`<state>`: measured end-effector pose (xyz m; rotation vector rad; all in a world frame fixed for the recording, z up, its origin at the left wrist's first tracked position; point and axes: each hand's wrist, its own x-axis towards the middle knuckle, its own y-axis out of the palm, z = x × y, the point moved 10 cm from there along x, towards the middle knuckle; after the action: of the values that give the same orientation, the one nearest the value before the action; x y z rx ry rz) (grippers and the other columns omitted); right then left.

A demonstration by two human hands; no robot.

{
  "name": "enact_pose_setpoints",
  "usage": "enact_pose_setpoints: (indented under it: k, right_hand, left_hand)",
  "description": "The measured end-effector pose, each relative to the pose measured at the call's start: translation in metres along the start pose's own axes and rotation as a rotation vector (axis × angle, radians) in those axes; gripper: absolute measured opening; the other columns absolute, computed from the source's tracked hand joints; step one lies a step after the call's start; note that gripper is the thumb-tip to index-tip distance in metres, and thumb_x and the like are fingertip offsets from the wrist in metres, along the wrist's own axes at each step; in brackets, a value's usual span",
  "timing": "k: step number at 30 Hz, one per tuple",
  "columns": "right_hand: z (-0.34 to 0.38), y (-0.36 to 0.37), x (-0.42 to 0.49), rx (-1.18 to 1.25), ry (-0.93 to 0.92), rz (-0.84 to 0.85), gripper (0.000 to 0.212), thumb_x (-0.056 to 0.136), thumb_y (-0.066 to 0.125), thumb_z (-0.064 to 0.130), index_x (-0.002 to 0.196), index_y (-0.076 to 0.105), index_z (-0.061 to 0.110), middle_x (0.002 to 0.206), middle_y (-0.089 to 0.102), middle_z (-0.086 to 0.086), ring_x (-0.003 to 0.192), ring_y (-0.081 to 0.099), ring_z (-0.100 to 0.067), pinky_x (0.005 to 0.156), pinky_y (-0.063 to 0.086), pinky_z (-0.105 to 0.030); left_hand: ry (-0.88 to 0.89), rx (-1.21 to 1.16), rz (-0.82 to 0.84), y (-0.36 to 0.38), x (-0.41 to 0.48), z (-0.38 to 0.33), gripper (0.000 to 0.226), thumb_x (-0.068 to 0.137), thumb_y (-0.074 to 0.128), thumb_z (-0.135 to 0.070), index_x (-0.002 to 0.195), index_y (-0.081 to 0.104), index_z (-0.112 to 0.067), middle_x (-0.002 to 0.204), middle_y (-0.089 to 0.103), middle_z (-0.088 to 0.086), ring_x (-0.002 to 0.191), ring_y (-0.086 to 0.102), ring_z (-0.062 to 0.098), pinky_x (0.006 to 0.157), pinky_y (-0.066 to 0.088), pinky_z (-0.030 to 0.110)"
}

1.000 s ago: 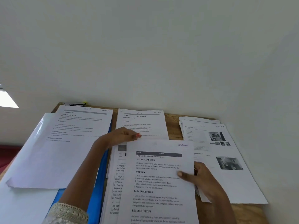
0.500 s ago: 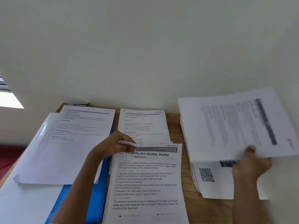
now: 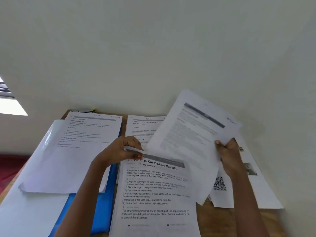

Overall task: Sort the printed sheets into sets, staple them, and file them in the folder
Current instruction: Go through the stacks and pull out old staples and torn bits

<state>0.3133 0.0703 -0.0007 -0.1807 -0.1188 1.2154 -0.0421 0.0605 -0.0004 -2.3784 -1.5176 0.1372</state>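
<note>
My right hand (image 3: 229, 156) grips a printed sheet (image 3: 188, 141) by its right edge and holds it tilted in the air above the middle of the desk. My left hand (image 3: 122, 149) pinches the lifted top edge of the "Finalize Oil Bottle Refill" sheet (image 3: 153, 199), which tops the near middle pile. Behind it lies another printed pile (image 3: 142, 127). A third pile (image 3: 89, 142) rests at the left on the blue folder (image 3: 102, 204). At the right, a pile with a QR code (image 3: 220, 183) lies partly under the raised sheet.
A glossy white cover sheet (image 3: 32, 168) spreads over the left of the wooden desk (image 3: 215, 221). A dark, thin object with a yellow tip (image 3: 85, 110) lies at the back edge against the wall. Walls close in behind and on the right.
My right hand has swung the raised sheet from over the right pile leftward and tilted it over the middle. My left hand has lifted the top edge of the oil bottle sheet.
</note>
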Motion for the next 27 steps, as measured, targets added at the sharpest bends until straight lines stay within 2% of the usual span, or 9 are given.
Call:
enact_pose_setpoints:
  k: [2, 5, 8, 12, 14, 17, 20, 23, 27]
  right_hand:
    - [-0.009, 0.023, -0.008, -0.078, 0.024, 0.123, 0.018, 0.095, 0.054, 0.008, 0.112, 0.061, 0.008, 0.112, 0.066, -0.007, 0.098, 0.063, -0.024, 0.087, 0.051, -0.041]
    - [-0.008, 0.032, -0.02, -0.205, -0.014, 0.095, 0.028, 0.095, 0.053, 0.009, 0.123, 0.057, 0.008, 0.111, 0.064, -0.003, 0.103, 0.06, -0.024, 0.09, 0.048, -0.038]
    - [-0.013, 0.042, -0.03, -0.127, 0.013, 0.136, 0.028, 0.096, 0.052, 0.008, 0.123, 0.058, 0.01, 0.116, 0.066, -0.008, 0.106, 0.062, -0.025, 0.092, 0.051, -0.043]
    - [-0.036, 0.087, -0.067, 0.084, 0.259, 0.522, 0.033, 0.094, 0.049, -0.002, 0.122, 0.059, 0.01, 0.116, 0.068, -0.011, 0.104, 0.067, -0.025, 0.082, 0.056, -0.035]
    - [-0.048, 0.097, -0.085, 0.114, 0.394, 0.588, 0.04, 0.091, 0.047, -0.009, 0.125, 0.057, 0.009, 0.114, 0.069, -0.009, 0.105, 0.066, -0.025, 0.078, 0.057, -0.033]
    - [-0.06, 0.099, -0.099, 0.092, 0.512, 0.607, 0.039, 0.093, 0.044, -0.007, 0.123, 0.059, 0.012, 0.111, 0.07, -0.012, 0.103, 0.065, -0.029, 0.078, 0.056, -0.038]
    - [-0.061, 0.104, -0.111, 0.045, 0.549, 0.683, 0.032, 0.094, 0.047, 0.0, 0.12, 0.061, 0.015, 0.114, 0.069, -0.014, 0.106, 0.061, -0.033, 0.084, 0.053, -0.041]
    - [-0.057, 0.106, -0.114, -0.027, 0.552, 0.721, 0.029, 0.095, 0.048, 0.003, 0.116, 0.063, 0.015, 0.111, 0.07, -0.012, 0.095, 0.061, -0.025, 0.063, 0.054, -0.026]
    - [-0.039, 0.104, -0.103, -0.135, 0.453, 0.718, 0.03, 0.094, 0.047, 0.003, 0.109, 0.066, 0.022, 0.099, 0.074, 0.003, 0.091, 0.069, -0.012, 0.07, 0.051, -0.022]
  left_hand:
    - [0.003, 0.034, -0.006, 0.0, 0.001, 0.0, 0.022, 0.062, 0.084, -0.038, 0.082, 0.076, -0.04, 0.099, 0.066, -0.013, 0.1, 0.064, 0.014, 0.079, 0.056, 0.026]
    - [-0.015, 0.113, -0.051, -0.004, 0.003, 0.001, 0.041, 0.049, 0.077, -0.071, 0.081, 0.073, -0.046, 0.1, 0.063, -0.011, 0.099, 0.063, 0.011, 0.08, 0.057, 0.025]
    - [-0.001, 0.208, -0.107, -0.007, 0.006, -0.004, 0.032, 0.051, 0.081, -0.061, 0.079, 0.065, -0.058, 0.107, 0.059, -0.011, 0.101, 0.061, 0.013, 0.075, 0.054, 0.02]
    - [0.048, 0.426, -0.13, -0.006, 0.012, -0.006, 0.029, 0.053, 0.068, -0.068, 0.081, 0.062, -0.061, 0.118, 0.049, -0.027, 0.112, 0.049, 0.003, 0.1, 0.034, 0.037]
    - [0.026, 0.531, -0.13, -0.004, 0.013, -0.006, 0.028, 0.052, 0.068, -0.066, 0.076, 0.059, -0.055, 0.123, 0.039, -0.033, 0.119, 0.04, 0.005, 0.106, 0.02, 0.038]
    - [0.027, 0.633, -0.161, -0.003, 0.013, -0.01, 0.046, 0.057, 0.075, -0.051, 0.098, 0.055, -0.045, 0.138, 0.035, -0.024, 0.134, 0.025, 0.009, 0.107, 0.004, 0.031]
    - [0.01, 0.646, -0.135, 0.002, 0.017, -0.012, 0.069, 0.062, 0.082, -0.045, 0.119, 0.045, -0.037, 0.133, 0.049, -0.018, 0.134, 0.034, 0.007, 0.112, -0.004, 0.035]
    - [-0.037, 0.545, -0.017, 0.015, 0.024, -0.006, 0.08, 0.058, 0.075, -0.055, 0.126, 0.035, -0.044, 0.119, 0.057, -0.023, 0.126, 0.042, 0.003, 0.116, 0.001, 0.042]
    - [-0.102, 0.501, 0.05, 0.021, 0.034, 0.008, 0.077, 0.065, 0.08, -0.053, 0.129, 0.038, -0.045, 0.115, 0.064, -0.014, 0.117, 0.052, 0.017, 0.111, 0.027, 0.044]
